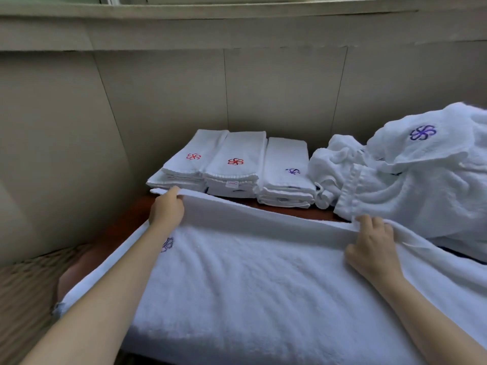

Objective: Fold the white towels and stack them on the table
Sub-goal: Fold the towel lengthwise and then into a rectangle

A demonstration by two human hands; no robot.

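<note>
- Progress first: three stacks (pixel 232 164) of folded towels sit side by side along the far edge of the tabletop (pixel 126 219), left of middle.
- Leftovers: a rumpled pile (pixel 411 180) at the far right corner isn't folded yet. I'd guess we're about halfway, but I can't count what's in that heap.
- The current towel (pixel 250 272) lies spread across the near half of the tabletop, with its far long edge lifted off the surface. Looks to me like the first fold is just starting, nothing laid over yet.
- Left grip (pixel 167 208): arm stretched way out, fingers curled over the towel's far left corner and pinching it, right in front of the stacks.
- Right grip (pixel 373 246): knuckles up, fingers curled round that same far edge further right, just in front of the pile.
</note>
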